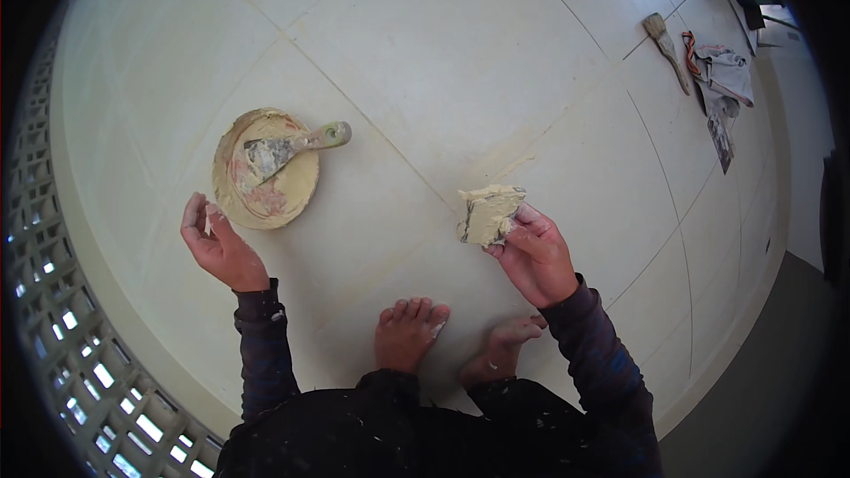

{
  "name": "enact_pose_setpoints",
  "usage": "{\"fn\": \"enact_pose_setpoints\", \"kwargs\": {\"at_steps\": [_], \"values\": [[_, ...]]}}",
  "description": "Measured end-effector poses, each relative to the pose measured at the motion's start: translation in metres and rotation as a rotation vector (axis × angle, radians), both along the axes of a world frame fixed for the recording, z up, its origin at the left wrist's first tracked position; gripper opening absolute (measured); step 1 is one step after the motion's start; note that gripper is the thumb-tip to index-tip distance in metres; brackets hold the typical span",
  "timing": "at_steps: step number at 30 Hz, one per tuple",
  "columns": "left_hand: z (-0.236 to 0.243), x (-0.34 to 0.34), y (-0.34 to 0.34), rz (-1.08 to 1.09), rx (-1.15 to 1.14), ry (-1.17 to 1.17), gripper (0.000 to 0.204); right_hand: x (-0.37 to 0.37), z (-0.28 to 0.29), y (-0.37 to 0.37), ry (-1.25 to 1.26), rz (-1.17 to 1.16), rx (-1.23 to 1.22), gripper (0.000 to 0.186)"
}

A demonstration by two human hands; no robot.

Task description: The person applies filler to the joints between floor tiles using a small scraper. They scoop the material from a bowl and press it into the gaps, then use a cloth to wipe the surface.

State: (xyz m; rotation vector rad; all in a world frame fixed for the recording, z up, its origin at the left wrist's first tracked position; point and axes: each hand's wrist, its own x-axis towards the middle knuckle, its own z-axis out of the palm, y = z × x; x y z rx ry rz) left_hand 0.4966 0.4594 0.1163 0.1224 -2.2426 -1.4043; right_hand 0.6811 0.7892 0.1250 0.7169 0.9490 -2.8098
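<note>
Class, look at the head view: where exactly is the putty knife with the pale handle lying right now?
The putty knife lies on the left side, its blade resting in the round putty-smeared dish, handle pointing right, just above the open left hand.

Dark long sleeves, bluish patches; dark trousers flecked with pale paste; bare feet [409,333].

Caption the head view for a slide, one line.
Right hand holds a putty-loaded scraper over pale panels; left hand open beside a putty dish.
</note>
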Motion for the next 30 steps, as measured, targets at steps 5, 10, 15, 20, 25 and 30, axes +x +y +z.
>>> {"fn": "enact_pose_setpoints", "kwargs": {"at_steps": [5,10,15,20,25,30], "values": [[0.039,0.058,0.085,-0.595,0.139,-0.155,0.018,-0.005,0.01,-0.01,0.04,0.012,-0.019,0.04],[0.059,0.065,0.122,-0.834,-0.08,-0.096,0.023,-0.011,0.015,-0.023,0.091,0.003,0.034,0.039],[0.058,0.071,0.143,-0.836,-0.081,-0.2,0.021,-0.006,0.016,-0.015,0.111,0.0,0.227,0.035],[0.049,0.077,0.158,-0.804,-0.015,-0.3,0.018,0.001,0.014,-0.005,0.061,-0.009,0.39,0.033],[0.041,0.076,0.162,-0.813,-0.062,-0.312,0.014,0.002,0.008,0.002,0.072,0.022,0.579,0.031],[0.028,0.072,0.162,-0.838,-0.09,-0.322,0.012,-0.002,-0.001,0.001,0.101,0.004,0.538,0.028]]}}
